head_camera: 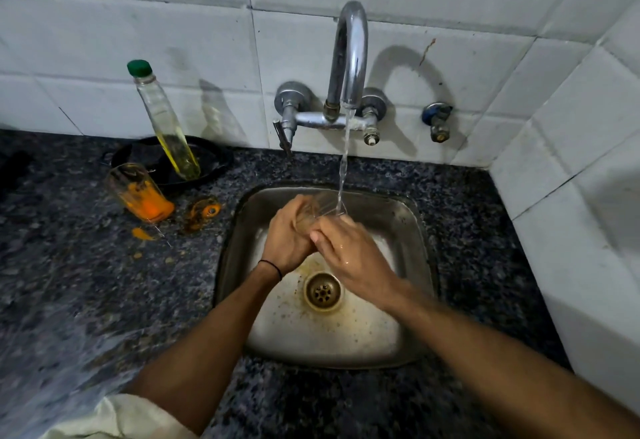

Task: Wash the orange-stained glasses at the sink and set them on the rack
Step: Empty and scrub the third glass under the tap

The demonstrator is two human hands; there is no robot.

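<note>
Over the steel sink (408,216) I hold a clear glass (323,208) tilted under the running stream from the tap (349,57). My left hand (289,234) grips the glass around its lower part. My right hand (349,255) has its fingers curled against the base of the same glass, wet with water. A second glass (138,192), smeared with orange residue, stands on the dark granite counter (86,282) left of the sink. Orange spills (204,211) lie beside it.
A tall bottle with a green cap (162,119) and yellow liquid leans in a black pan (211,158) at the back left. The sink drain (323,291) shows orange stains around it. White tiled walls close in behind and on the right. No rack is in view.
</note>
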